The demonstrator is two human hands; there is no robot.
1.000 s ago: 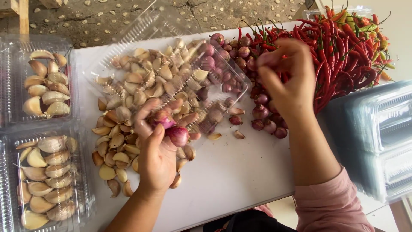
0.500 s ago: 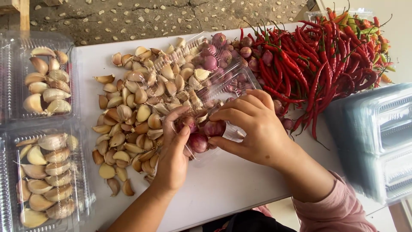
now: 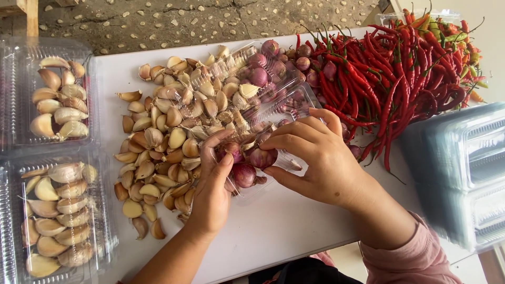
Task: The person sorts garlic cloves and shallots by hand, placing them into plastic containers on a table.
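Nearest you, on the white tabletop [image 3: 294,231], your two hands meet over a clear plastic clamshell tray [image 3: 273,113] that lies open at the middle of the table. Your left hand [image 3: 213,192] curls its fingers against the tray's near edge, touching the small purple-red shallots [image 3: 244,174] gathered there, which seems to steady both tray and bulbs. Your right hand [image 3: 315,158] comes in from the right, its fingertips pinched on one shallot just beside the left fingers, so the hands are close together with the bulbs between them.

To the left of your hands spreads a loose heap of pale tan garlic cloves [image 3: 168,142], near enough to reach without leaning. At the left edge, two clear plastic boxes filled with garlic cloves [image 3: 52,210] sit one behind the other, apart from the loose heap.

To the right stands a stack of empty clear plastic containers [image 3: 463,168]. Farther off, more shallots [image 3: 300,60] lie past the tray, touching a big pile of long red chillies [image 3: 400,73] at the far right.
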